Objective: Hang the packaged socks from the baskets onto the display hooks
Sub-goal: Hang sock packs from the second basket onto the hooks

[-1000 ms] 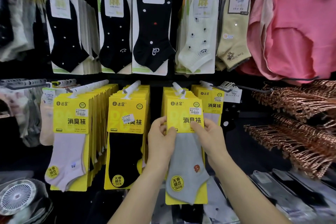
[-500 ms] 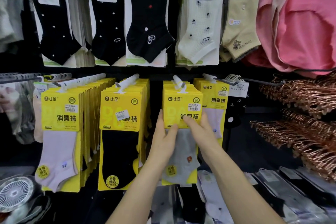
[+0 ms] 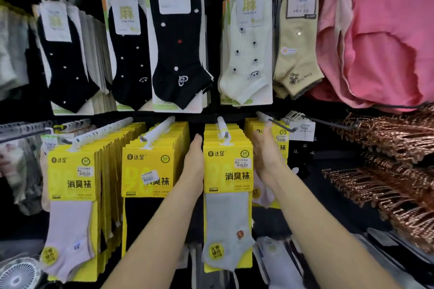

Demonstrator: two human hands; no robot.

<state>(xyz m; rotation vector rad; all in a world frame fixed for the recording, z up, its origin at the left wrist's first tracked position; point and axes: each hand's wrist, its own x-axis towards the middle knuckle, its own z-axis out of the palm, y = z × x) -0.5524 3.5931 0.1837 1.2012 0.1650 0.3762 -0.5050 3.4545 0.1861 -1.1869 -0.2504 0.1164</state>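
squaring the yellow-carded grey sock pack (image 3: 227, 171) on its white plastic hook (image 3: 222, 127), i should press evenly: left hand (image 3: 194, 166) at nine o'clock, right hand (image 3: 264, 157) at three, fingers straight, gripping nothing.

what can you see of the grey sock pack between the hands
The grey sock pack hangs upright at the front of its stack on a white hook. Yellow card header with black lettering and a white sticker; below, a grey ankle sock with a small red motif. The left hand and right hand lie flat against its sides.
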